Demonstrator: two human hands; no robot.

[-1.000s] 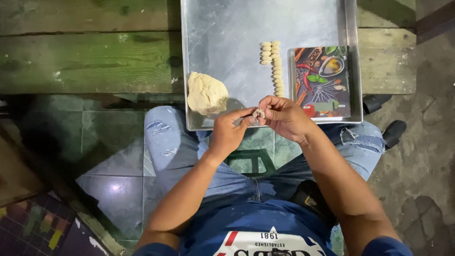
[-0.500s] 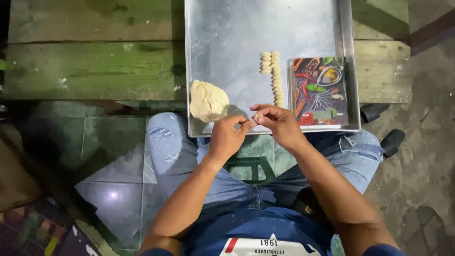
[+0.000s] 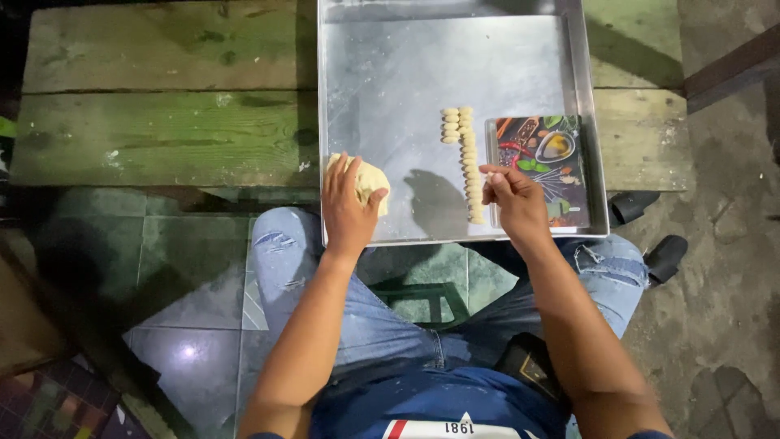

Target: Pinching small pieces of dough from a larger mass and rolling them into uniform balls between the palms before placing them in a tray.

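Dough-shaping, piece-laying step: left hand (image 3: 348, 207) clamped on dough lump (image 3: 370, 180) at tray's (image 3: 390, 89) 7 o'clock, right hand (image 3: 513, 199) pinched together at foot of shaped-piece row (image 3: 470, 167); next, likely pinching off fresh dough

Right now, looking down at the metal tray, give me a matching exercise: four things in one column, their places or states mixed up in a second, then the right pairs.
1. lump of pale yellow dough
2. rows of small shaped dough pieces
3. colourful printed rectangular board
4. square silver metal tray

A. resting on the wooden bench
B. at the tray's right side
C. under the left hand
D. lined up mid-tray, by the right hand

Pairs: 1-C, 2-D, 3-B, 4-A
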